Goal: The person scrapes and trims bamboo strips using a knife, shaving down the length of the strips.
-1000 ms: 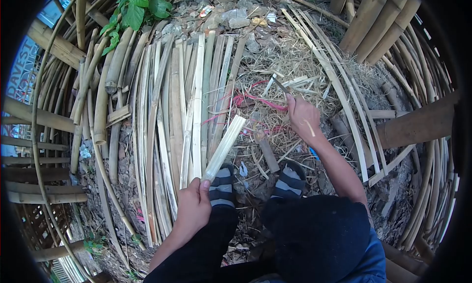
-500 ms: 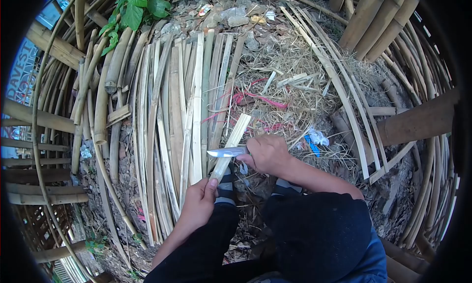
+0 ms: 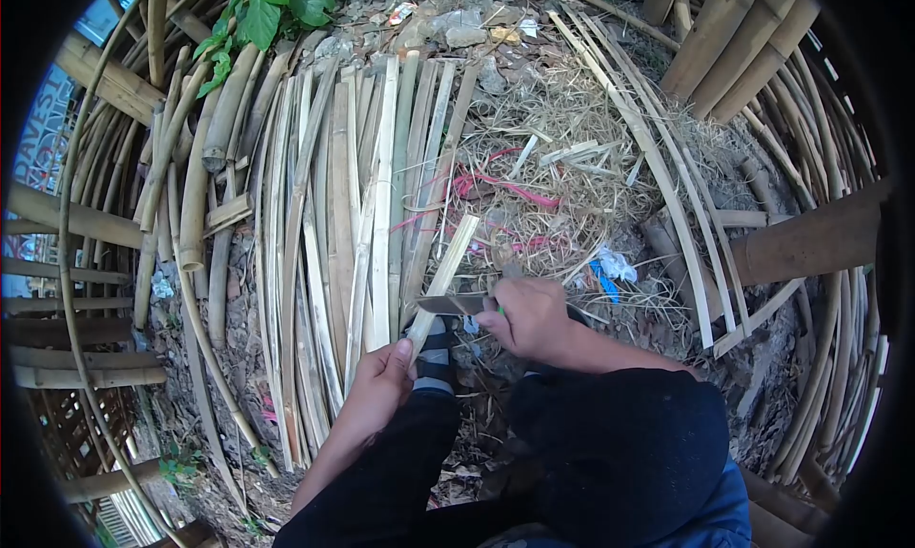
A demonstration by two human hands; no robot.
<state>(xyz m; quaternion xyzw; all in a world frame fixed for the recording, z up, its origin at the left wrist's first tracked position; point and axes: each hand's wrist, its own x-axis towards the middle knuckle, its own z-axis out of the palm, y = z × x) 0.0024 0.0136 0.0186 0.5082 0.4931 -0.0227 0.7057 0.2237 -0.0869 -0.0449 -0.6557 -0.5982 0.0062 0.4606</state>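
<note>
My left hand (image 3: 383, 375) is closed around the near end of a split bamboo strip (image 3: 452, 260), which slants up and away from me, its far end free. In my right hand (image 3: 532, 317) is a knife (image 3: 452, 305), gripped by its handle. The blade points left and lies across the middle of the strip. It is seen mostly edge-on, so how deep it bites cannot be made out. Below the hands show my striped socks and dark trouser legs (image 3: 610, 443).
Long bamboo strips (image 3: 340, 186) lie side by side ahead on the left. Shavings and pink string (image 3: 515, 193) cover the ground beyond my right hand. More long strips (image 3: 658, 167) lie to the right. Bamboo poles (image 3: 76, 214) stand at the left; a thick pole (image 3: 810, 233) juts in from the right.
My right hand has moved slightly down and toward me with the knife, and the blade has turned from showing its bright flat side to a darker, narrower view. My left hand keeps the strip.
</note>
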